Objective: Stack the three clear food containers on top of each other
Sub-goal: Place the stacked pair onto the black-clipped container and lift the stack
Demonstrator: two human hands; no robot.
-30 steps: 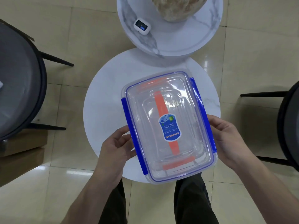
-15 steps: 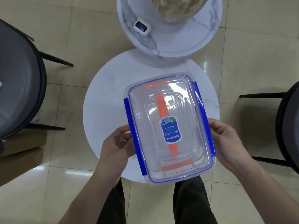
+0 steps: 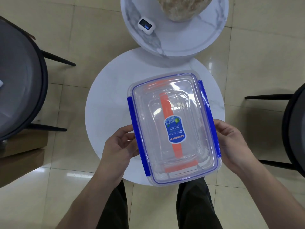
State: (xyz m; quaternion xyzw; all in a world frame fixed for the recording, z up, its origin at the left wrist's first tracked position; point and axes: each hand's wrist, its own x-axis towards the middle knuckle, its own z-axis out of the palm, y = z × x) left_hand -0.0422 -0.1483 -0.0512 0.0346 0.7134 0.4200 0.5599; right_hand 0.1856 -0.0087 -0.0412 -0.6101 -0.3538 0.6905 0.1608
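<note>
A large clear food container (image 3: 186, 113) with blue side clips, an orange band and a blue label fills the middle of the head view, over the round white table (image 3: 109, 103). Smaller clear containers show nested inside it through the lid. My left hand (image 3: 119, 147) holds its left blue clip. My right hand (image 3: 231, 142) grips the right blue clip. Whether the container rests on the table or is held just above it cannot be told.
A second, marbled round table (image 3: 206, 38) stands behind, carrying a stone-like vase (image 3: 183, 7) and a small white device (image 3: 146, 25). Dark chairs stand left (image 3: 24, 83) and right (image 3: 295, 129). My legs (image 3: 194, 205) are below the table's near edge. Tiled floor surrounds everything.
The container has shifted slightly away from me and to the right, with both hands staying on its blue clips.
</note>
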